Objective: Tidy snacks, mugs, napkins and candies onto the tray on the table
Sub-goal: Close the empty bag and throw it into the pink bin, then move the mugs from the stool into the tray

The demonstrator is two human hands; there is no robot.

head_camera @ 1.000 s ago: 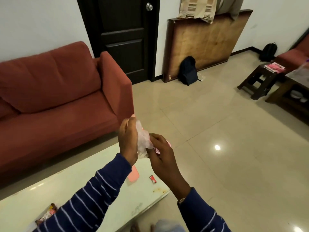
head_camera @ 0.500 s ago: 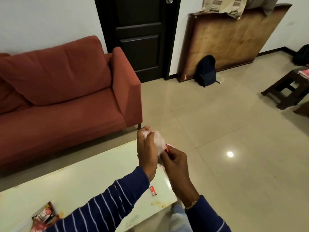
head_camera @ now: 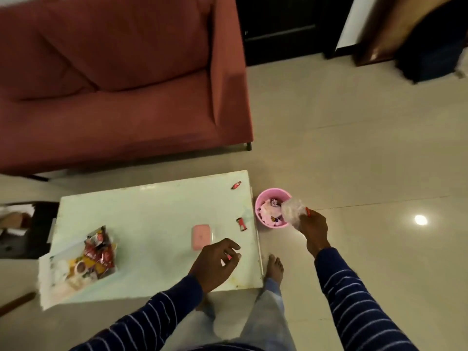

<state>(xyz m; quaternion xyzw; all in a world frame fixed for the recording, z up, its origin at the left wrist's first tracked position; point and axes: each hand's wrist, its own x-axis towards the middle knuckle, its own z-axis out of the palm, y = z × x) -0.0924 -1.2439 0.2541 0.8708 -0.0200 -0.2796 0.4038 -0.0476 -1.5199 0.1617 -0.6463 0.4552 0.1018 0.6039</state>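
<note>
Clearing rubbish: right hand (head_camera: 312, 228) gripping crumpled plastic (head_camera: 291, 211) over pink bin (head_camera: 260, 198) (wrappers inside); left hand (head_camera: 215, 263) pinching something small and pink. Next, probably: letting go.

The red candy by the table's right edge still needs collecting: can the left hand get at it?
Probably yes: the left hand hovers close to the red candy, with only bare table between them.

Left hand (head_camera: 215, 262) hovers with fingers loosely curled; right hand (head_camera: 310, 228), arm outstretched, keeps a closed grip.
</note>
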